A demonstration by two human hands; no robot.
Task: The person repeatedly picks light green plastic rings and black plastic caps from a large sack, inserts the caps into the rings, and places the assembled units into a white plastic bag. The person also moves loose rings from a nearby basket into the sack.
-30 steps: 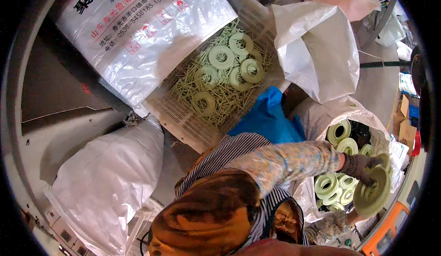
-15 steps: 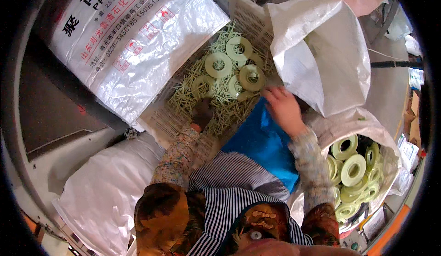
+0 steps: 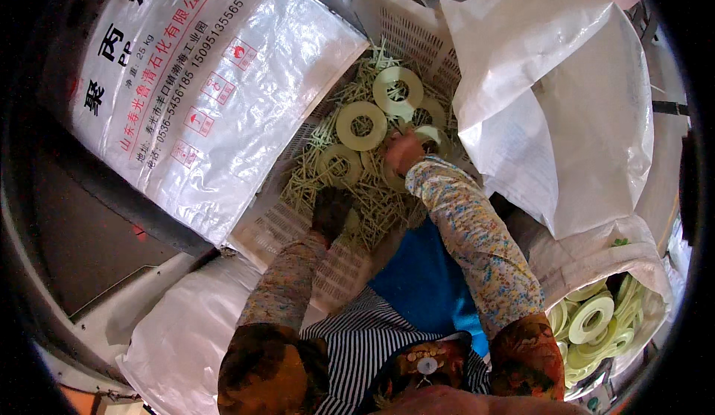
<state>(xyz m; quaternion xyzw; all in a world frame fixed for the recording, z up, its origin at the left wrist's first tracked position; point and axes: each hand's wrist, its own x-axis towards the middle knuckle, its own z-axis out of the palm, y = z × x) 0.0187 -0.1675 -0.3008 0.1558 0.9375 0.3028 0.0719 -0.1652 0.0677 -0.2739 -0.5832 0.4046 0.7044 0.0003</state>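
Observation:
A pale plastic basket [image 3: 417, 33] holds a heap of thin pale-green sticks [image 3: 302, 173] with several flat pale-green rings [image 3: 361, 126] lying on top. My right hand [image 3: 404, 152], bare, reaches in among the rings at the right of the heap. Its fingers bend down at the edge of one ring [image 3: 432, 139]; whether they grip it is hard to see. My left hand [image 3: 331, 210], in a dark glove, rests low on the sticks at the near left of the heap, just below another ring [image 3: 338, 165]. Its fingers are lost in shadow.
A printed white woven sack [image 3: 223, 102] lies at the left of the basket. On the right stands an open white sack [image 3: 551, 109]; nearer is another sack [image 3: 551, 262] filled with similar rings [image 3: 592, 320]. A white bag [image 3: 186, 333] sits at near left. Blue cloth [image 3: 428, 281] covers my lap.
My right hand has moved from above the blue cloth, forward and left, onto the rings in the basket. My left hand stays low on the sticks. The whole view has shifted slightly.

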